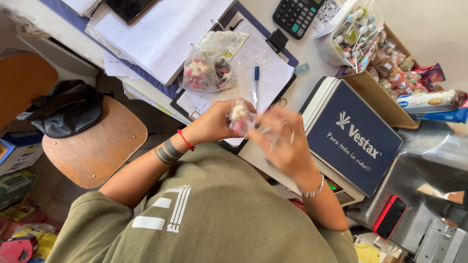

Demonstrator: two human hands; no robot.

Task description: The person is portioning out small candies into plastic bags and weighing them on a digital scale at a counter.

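Head view: looking straight down over the person's shoulders at a crowded counter [312,53].
Left hand [214,122]: fingers curled, pinching the small clear bag of candy [240,117] from the left side.
Right hand [285,141]: blurred, fingers bent close against the same bag; exact grip, cannot tell.
Bag's place: held in the air between both hands, above the clipboard [253,73].
On the clipboard: a blue pen [256,80] and a fuller candy bag [207,65].
Right side: a scale with a dark blue plate [353,136].
Beyond: calculator [296,14] at the top.
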